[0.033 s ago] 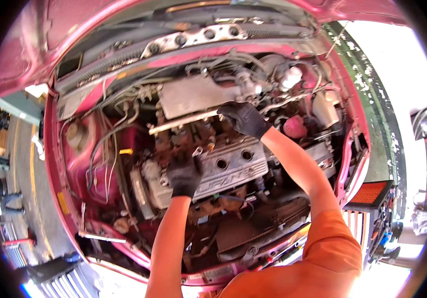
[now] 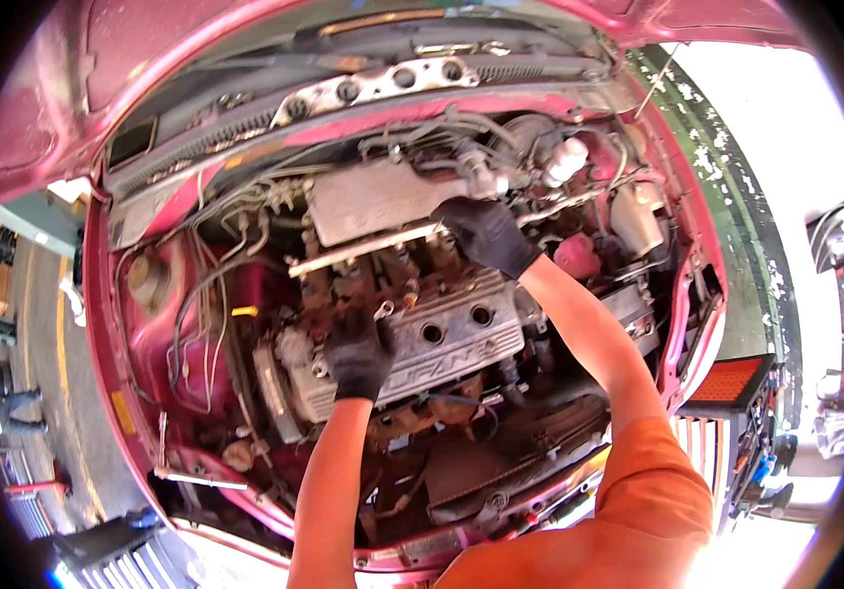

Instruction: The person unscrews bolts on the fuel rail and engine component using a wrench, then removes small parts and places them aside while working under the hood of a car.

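Note:
In a black glove, my left hand (image 2: 359, 357) is closed over the left part of the engine's valve cover (image 2: 456, 339). The small ring end of a wrench (image 2: 383, 309) pokes out past its fingers; the rest is hidden in the glove. My right hand (image 2: 489, 236), also gloved in black, has its fingers curled at the right end of a long pale metal rail (image 2: 363, 249). That rail lies slanted across the rusty ports behind the valve cover. Just behind it sits a flat grey metal intake cover (image 2: 368, 200).
A metal manifold flange with round holes (image 2: 375, 82) rests below the windshield. On the front left body edge lies a long-handled ratchet (image 2: 201, 479). Hoses run around the engine bay. A tool cart with an orange top (image 2: 726, 381) stands at the right, beyond the pink fender.
The view has shifted slightly. Both hands keep nearly the same places on the engine.

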Demonstrator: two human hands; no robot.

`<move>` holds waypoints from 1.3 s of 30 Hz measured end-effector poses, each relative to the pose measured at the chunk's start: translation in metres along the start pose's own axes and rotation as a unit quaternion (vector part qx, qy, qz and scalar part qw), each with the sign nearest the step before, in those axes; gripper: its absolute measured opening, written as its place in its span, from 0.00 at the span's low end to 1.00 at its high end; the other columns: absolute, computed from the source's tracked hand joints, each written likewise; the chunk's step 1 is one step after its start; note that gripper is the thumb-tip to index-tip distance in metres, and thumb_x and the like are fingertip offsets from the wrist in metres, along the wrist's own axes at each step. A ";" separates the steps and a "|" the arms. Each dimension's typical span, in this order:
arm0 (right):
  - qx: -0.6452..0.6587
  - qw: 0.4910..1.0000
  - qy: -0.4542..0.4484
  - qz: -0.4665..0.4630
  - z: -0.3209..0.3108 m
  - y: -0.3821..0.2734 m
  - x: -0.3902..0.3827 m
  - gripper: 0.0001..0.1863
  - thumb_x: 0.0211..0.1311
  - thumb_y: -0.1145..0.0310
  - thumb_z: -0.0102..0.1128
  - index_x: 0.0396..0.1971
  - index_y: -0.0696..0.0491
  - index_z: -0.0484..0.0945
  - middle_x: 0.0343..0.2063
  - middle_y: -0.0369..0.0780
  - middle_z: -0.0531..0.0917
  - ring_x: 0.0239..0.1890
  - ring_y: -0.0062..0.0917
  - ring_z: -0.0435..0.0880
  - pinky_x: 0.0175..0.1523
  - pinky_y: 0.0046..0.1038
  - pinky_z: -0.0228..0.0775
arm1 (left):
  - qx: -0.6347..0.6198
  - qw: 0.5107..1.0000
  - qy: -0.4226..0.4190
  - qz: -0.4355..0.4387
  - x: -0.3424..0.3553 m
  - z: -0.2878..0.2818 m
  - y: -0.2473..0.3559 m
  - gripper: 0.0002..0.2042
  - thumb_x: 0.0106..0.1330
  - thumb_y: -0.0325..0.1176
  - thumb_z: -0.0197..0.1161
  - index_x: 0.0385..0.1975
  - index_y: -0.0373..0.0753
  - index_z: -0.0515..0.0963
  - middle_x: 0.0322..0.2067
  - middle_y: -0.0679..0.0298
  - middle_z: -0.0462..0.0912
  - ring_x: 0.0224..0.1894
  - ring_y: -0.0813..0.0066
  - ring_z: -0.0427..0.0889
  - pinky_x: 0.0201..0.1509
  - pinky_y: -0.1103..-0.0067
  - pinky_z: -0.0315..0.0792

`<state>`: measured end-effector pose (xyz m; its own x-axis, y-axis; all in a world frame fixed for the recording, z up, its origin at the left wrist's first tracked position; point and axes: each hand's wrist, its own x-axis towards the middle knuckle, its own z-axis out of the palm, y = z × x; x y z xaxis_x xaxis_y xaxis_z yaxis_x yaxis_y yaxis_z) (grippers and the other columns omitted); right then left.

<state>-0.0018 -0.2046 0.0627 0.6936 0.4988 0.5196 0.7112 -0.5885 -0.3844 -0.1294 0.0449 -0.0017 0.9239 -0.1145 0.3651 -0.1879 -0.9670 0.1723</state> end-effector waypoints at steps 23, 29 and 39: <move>-0.171 0.944 0.243 0.144 -0.128 0.184 0.090 0.09 0.55 0.60 0.59 0.34 0.46 0.82 0.35 0.41 0.83 0.42 0.37 0.80 0.49 0.36 0.70 | -0.050 0.997 -0.052 -0.003 0.004 -0.010 0.008 0.09 0.58 0.39 0.54 0.33 0.41 0.71 0.34 0.58 0.73 0.37 0.55 0.74 0.34 0.62 0.71; 0.050 0.988 -0.113 0.097 0.007 -0.064 -0.020 0.25 0.60 0.53 0.56 0.54 0.52 0.71 0.34 0.49 0.82 0.34 0.41 0.82 0.43 0.37 0.74 | -0.120 0.992 -0.007 0.040 -0.011 -0.004 -0.009 0.20 0.41 0.31 0.61 0.40 0.43 0.73 0.39 0.60 0.75 0.40 0.56 0.75 0.38 0.63 0.72; 0.098 0.983 -0.108 0.107 0.011 -0.143 -0.059 0.05 0.53 0.72 0.62 0.31 0.52 0.80 0.29 0.39 0.82 0.29 0.29 0.82 0.32 0.27 0.72 | -0.390 0.912 -0.057 0.114 -0.012 -0.035 0.004 0.04 0.53 0.31 0.61 0.26 0.39 0.75 0.28 0.59 0.77 0.32 0.59 0.77 0.36 0.67 0.74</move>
<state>-0.1432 -0.1431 0.0786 0.8230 0.5131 0.2436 0.5392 -0.5712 -0.6188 -0.1528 0.0502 0.0271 0.8511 -0.3593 0.3827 -0.5186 -0.4629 0.7188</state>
